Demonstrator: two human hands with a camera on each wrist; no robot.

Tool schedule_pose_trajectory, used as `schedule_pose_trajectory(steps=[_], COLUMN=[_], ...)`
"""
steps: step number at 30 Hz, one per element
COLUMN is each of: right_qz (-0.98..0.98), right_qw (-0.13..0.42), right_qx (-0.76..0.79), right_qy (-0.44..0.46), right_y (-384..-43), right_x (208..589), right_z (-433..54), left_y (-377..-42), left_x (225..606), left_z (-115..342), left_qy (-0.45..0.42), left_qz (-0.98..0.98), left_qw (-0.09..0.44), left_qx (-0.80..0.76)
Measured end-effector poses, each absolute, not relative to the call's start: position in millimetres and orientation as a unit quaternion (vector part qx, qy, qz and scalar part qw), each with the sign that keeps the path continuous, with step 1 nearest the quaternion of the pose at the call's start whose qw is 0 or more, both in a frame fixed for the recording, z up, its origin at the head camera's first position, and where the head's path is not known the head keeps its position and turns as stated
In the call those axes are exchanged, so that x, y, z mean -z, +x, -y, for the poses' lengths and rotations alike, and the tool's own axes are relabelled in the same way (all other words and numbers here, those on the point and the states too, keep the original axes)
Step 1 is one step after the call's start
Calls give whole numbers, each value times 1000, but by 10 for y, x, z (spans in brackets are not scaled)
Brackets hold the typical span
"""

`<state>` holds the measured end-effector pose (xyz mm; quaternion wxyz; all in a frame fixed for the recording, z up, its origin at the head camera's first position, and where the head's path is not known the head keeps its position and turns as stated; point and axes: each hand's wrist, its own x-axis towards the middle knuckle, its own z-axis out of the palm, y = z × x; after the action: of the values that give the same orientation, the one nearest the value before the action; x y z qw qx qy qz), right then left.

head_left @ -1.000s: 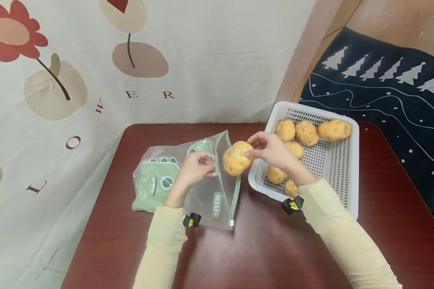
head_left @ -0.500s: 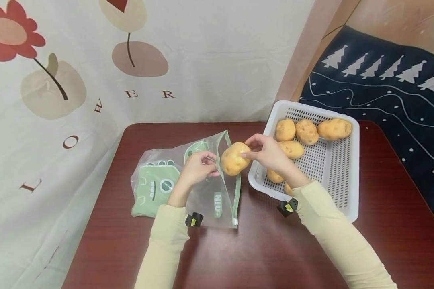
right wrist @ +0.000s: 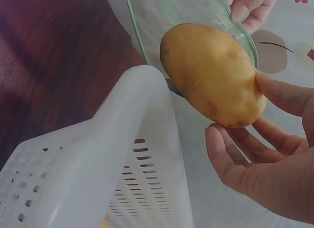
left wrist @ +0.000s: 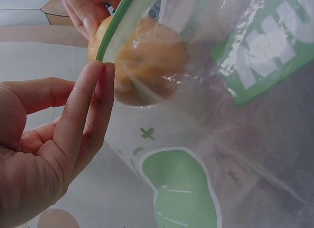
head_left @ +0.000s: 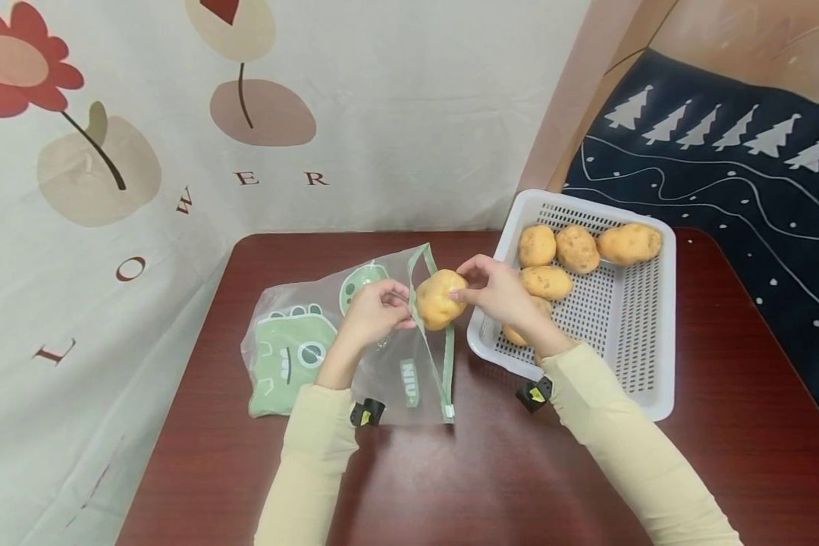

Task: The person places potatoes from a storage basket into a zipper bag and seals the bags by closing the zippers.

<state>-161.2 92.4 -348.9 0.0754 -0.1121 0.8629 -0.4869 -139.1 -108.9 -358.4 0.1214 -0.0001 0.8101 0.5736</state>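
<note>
Nearest me, my pale yellow sleeves (head_left: pixel 307 470) come in over the reddish-brown table (head_left: pixel 498 485), a small black wrist camera (head_left: pixel 367 412) showing at each cuff. My left hand (head_left: pixel 375 311) pinches one lip of the translucent zip bag (head_left: pixel 385 387), its fingertips together at the green edge. The bag looks light, limp and rather slick, so I'd judge that stiffer zip strip the best place to hold; the film below would probably just crumple. Its white slider (head_left: pixel 449 412) sits at the near corner, and the mouth gapes.

In that mouth is the big yellow potato (head_left: pixel 438 301), its leading end between the lips. My right hand (head_left: pixel 498 292) has its other end, thumb on one side and fingertips on the other, spread about as wide as that end. It should be hard, fairly weighty for a fingertip grip, and smooth enough to roll; holding the rear end keeps my knuckles clear of the plastic, though a grip nearer the middle would feel surer.

Beyond my right wrist, more potatoes (head_left: pixel 577 249) lie in the white perforated basket (head_left: pixel 667 326). Farthest off hangs the flower-printed curtain (head_left: pixel 409 144).
</note>
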Motion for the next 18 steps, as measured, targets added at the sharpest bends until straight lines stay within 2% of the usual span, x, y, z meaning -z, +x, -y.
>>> schedule_pose_trajectory(steps=[18], right_qz=[-855], right_qw=[93], right_qx=[501], right_qy=[-94], right_y=[-1626], right_x=[3576], right_z=[-838], left_y=[-1395], left_x=[3567], left_z=[1045], left_qy=[-1], left_qz=[-810], left_qw=[133], left_qx=[-572])
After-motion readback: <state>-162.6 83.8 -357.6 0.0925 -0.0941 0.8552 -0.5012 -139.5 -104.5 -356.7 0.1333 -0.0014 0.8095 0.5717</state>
